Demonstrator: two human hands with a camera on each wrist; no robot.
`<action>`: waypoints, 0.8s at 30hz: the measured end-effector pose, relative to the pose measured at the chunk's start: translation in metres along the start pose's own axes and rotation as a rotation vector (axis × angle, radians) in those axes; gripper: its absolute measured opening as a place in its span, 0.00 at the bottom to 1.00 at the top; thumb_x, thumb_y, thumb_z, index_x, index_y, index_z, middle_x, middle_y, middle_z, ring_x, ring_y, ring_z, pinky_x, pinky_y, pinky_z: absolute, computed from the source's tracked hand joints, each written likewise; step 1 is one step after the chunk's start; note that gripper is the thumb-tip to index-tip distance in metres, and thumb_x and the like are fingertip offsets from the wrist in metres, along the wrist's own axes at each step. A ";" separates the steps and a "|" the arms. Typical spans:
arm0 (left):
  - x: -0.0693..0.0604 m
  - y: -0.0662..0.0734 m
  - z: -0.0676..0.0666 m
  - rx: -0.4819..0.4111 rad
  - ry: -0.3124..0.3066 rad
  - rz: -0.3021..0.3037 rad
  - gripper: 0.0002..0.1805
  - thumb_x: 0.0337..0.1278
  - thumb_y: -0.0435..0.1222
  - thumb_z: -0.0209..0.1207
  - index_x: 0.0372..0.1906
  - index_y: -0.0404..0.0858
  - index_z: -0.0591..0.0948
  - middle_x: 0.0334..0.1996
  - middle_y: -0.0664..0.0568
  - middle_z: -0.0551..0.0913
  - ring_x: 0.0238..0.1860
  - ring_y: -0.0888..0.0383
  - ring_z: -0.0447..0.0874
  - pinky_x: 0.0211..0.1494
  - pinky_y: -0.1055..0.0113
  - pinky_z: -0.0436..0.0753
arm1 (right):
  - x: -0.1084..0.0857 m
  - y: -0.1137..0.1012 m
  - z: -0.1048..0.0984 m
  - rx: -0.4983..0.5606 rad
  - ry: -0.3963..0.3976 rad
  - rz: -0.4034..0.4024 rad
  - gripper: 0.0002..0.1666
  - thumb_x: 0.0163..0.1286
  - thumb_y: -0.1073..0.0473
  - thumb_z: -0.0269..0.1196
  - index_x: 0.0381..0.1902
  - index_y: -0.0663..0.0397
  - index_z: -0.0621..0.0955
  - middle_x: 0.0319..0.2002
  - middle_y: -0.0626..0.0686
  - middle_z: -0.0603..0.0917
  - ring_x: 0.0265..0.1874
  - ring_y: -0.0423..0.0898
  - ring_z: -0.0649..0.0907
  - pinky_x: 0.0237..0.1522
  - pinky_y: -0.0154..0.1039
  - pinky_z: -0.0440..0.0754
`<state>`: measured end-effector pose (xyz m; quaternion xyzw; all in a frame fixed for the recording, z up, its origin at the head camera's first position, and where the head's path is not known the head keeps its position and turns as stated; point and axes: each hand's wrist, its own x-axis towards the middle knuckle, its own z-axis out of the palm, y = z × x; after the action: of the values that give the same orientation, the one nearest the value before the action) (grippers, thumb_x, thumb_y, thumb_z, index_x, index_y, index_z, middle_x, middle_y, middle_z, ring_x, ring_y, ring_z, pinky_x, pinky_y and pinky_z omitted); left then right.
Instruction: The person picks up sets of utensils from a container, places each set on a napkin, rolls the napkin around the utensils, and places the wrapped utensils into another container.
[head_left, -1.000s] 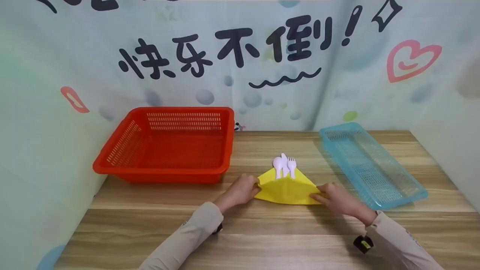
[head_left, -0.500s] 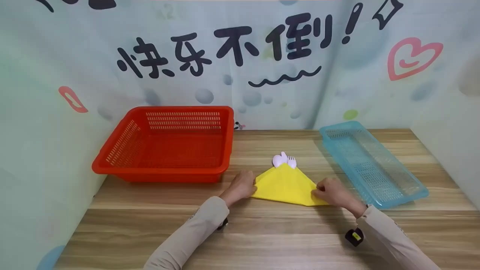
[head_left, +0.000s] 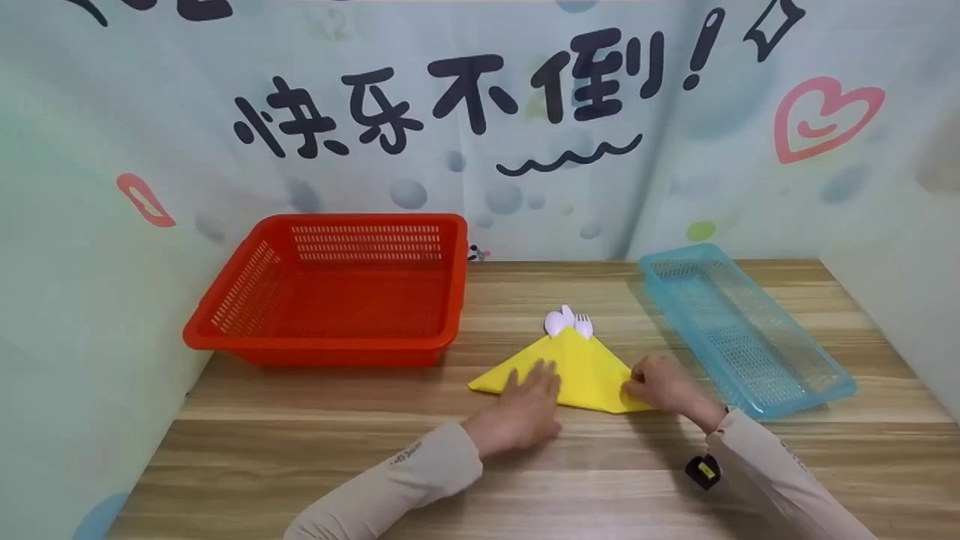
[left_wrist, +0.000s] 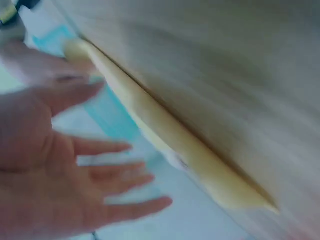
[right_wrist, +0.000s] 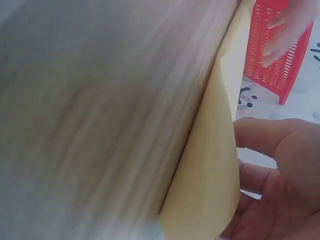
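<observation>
A yellow cloth (head_left: 589,371), folded to a triangle, lies on the table with its peak pointing away. From under the peak stick out the heads of a lilac spoon (head_left: 554,323), knife (head_left: 568,315) and fork (head_left: 583,325); their handles are hidden. My left hand (head_left: 521,412) is over the cloth's near edge, fingers spread; in the left wrist view the hand (left_wrist: 75,175) has straight fingers and holds nothing. My right hand (head_left: 667,386) pinches the cloth's right corner; in the right wrist view its thumb and fingers (right_wrist: 280,170) are at the yellow cloth (right_wrist: 210,165).
A red basket (head_left: 322,343) stands at the back left of the wooden table (head_left: 375,465). A light blue basket (head_left: 750,337) lies slantwise at the right, beyond my right hand. A printed curtain (head_left: 525,210) hangs behind the table.
The cloth's upper layer has moved away from me over the cutlery handles. My left hand has let go of the left corner and moved right, its fingers spreading. My right hand stays at the right corner.
</observation>
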<state>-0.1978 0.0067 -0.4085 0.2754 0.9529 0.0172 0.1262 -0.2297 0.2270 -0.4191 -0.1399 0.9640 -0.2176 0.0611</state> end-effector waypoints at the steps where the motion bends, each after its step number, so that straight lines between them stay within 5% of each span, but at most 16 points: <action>1: -0.002 0.005 0.001 0.009 -0.056 0.017 0.36 0.58 0.48 0.50 0.67 0.37 0.55 0.69 0.49 0.48 0.69 0.54 0.40 0.66 0.51 0.51 | 0.000 0.000 0.000 -0.008 0.011 -0.006 0.14 0.54 0.64 0.60 0.11 0.58 0.73 0.10 0.45 0.62 0.10 0.39 0.62 0.14 0.30 0.58; 3: -0.003 0.011 0.005 0.043 -0.129 0.037 0.39 0.57 0.54 0.48 0.68 0.41 0.50 0.70 0.53 0.43 0.69 0.57 0.35 0.67 0.52 0.46 | -0.001 -0.001 0.000 -0.017 0.028 0.001 0.15 0.53 0.64 0.60 0.10 0.57 0.72 0.09 0.45 0.62 0.10 0.39 0.61 0.14 0.30 0.57; 6: -0.004 0.015 0.009 0.109 -0.153 0.046 0.40 0.57 0.58 0.45 0.69 0.43 0.49 0.70 0.55 0.42 0.69 0.59 0.34 0.68 0.53 0.45 | -0.001 -0.003 0.000 -0.008 0.025 0.026 0.13 0.53 0.64 0.61 0.11 0.58 0.73 0.10 0.46 0.63 0.11 0.39 0.62 0.15 0.30 0.58; 16: -0.003 0.017 0.015 0.089 -0.092 0.060 0.40 0.56 0.59 0.43 0.69 0.43 0.50 0.70 0.54 0.44 0.69 0.56 0.38 0.67 0.52 0.48 | -0.001 -0.005 -0.001 -0.065 0.043 0.071 0.09 0.50 0.64 0.62 0.25 0.65 0.75 0.20 0.53 0.72 0.19 0.46 0.69 0.21 0.36 0.68; 20: -0.002 0.017 0.015 0.070 -0.081 0.059 0.40 0.56 0.59 0.44 0.69 0.42 0.51 0.70 0.53 0.45 0.69 0.56 0.40 0.67 0.53 0.49 | -0.006 -0.011 0.003 -0.180 0.149 -0.013 0.13 0.50 0.64 0.65 0.30 0.69 0.76 0.25 0.58 0.73 0.24 0.50 0.71 0.26 0.42 0.72; 24: 0.000 0.017 0.013 0.062 -0.082 0.064 0.41 0.56 0.60 0.43 0.68 0.41 0.53 0.69 0.52 0.46 0.69 0.55 0.40 0.67 0.53 0.47 | -0.013 -0.025 0.013 -0.286 0.289 -0.203 0.13 0.49 0.69 0.64 0.33 0.73 0.76 0.33 0.65 0.76 0.31 0.56 0.74 0.34 0.49 0.76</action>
<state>-0.1855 0.0210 -0.4190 0.3099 0.9377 -0.0199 0.1560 -0.2086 0.2045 -0.4192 -0.2108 0.9648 -0.1013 -0.1203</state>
